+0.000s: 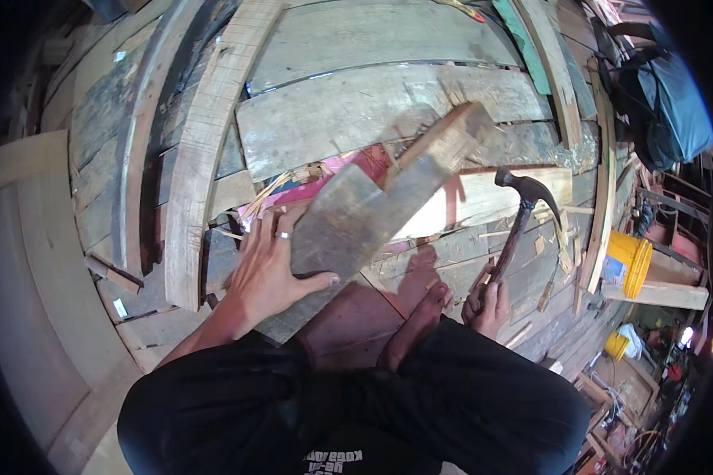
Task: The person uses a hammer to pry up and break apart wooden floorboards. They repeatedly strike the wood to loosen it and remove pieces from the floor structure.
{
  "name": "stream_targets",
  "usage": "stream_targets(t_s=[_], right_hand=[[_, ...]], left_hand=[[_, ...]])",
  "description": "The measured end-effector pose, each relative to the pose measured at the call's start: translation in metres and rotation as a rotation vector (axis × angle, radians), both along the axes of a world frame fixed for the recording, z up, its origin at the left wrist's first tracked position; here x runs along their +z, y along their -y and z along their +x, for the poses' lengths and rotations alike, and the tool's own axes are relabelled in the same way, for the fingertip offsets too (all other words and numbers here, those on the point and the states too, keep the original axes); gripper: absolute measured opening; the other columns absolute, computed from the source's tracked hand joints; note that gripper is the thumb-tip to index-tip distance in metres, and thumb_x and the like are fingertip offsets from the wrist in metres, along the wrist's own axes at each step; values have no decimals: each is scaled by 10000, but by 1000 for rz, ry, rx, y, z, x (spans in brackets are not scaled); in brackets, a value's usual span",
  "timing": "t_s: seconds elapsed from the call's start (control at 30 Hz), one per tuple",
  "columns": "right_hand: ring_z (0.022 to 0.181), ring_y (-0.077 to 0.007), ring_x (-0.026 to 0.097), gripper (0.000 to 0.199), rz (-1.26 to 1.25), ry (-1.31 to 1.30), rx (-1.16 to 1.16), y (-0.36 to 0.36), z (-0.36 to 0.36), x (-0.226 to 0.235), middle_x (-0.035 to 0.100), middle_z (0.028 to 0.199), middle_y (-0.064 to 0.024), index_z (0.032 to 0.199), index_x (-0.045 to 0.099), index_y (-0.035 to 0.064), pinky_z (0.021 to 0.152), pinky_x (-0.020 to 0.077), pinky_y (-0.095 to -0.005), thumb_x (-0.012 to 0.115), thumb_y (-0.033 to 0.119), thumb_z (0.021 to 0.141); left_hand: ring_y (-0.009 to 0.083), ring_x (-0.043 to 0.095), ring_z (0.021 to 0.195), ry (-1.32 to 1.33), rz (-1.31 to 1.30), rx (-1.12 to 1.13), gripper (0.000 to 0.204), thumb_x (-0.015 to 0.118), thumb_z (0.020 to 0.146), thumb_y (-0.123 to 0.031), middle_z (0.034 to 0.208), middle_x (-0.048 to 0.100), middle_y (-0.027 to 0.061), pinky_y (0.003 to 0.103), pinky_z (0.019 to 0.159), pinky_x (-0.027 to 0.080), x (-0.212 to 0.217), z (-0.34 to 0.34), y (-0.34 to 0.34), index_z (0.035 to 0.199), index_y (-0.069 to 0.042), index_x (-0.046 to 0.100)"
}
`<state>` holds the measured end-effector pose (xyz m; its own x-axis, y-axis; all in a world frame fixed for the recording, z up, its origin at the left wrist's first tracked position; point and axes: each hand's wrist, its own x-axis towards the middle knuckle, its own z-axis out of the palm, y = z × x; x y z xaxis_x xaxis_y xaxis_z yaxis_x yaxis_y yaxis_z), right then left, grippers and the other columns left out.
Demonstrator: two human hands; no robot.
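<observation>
My left hand [261, 265], wearing a ring, grips the left edge of a weathered grey wooden board [345, 218], its thumb lying on the upper face. The board slants from near my lap toward the far right. At its far end is a thicker brown piece of wood [459, 142]; how the two are joined is not clear. My right hand [486, 307] is closed round the lower handle of a claw hammer [520, 207]. The dark head is held up to the right of the board, apart from it. My bare foot [420, 321] rests between the board and the hammer.
A pale plank [523, 190] lies beyond the board, with wood splinters around it. Long beams [214, 142] stretch along the left. On the right are a blue bag [673, 103] and a yellow bucket [632, 265]. Pink material [317, 190] shows behind the board.
</observation>
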<state>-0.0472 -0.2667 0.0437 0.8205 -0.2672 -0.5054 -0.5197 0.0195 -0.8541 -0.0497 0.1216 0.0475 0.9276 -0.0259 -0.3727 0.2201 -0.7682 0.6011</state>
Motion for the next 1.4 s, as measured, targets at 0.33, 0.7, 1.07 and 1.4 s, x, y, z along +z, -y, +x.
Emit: stream_targets(t_s=[0.33,0.7,1.07,1.4], right_hand=[[536,-19,287,388,40,24,40,-25,1,6,343,711,74,1492,508,112,466,222,-218,462,326,1172],[463,-36,278,387,156,164,74,5,28,5,349,681,58,1492,512,102,407,234,-230,438,319,1180],[591,-6,371,403,21,415,265,9,61,37,420,725,85,1497,539,-10,515,294,-215,495,209,1161],[630,-27,407,466,-98,318,318,4,52,27,462,774,66,1531,512,-21,541,329,-232,547,236,1144]], left_hand=[[497,264,1542,392,148,-321,1052,856,757,-541,1732,247,178,682,1205,249,4,33,39,1662,-279,389],[462,374,1544,54,36,-375,1005,828,760,-403,1769,247,158,559,1269,328,23,84,12,1668,-299,409],[331,576,1410,-192,-51,-130,850,601,950,-427,1504,599,276,387,1197,403,36,136,-69,1632,29,381],[472,633,1268,174,493,-67,975,817,850,-485,1402,601,304,505,1091,497,19,99,-24,1555,56,417]])
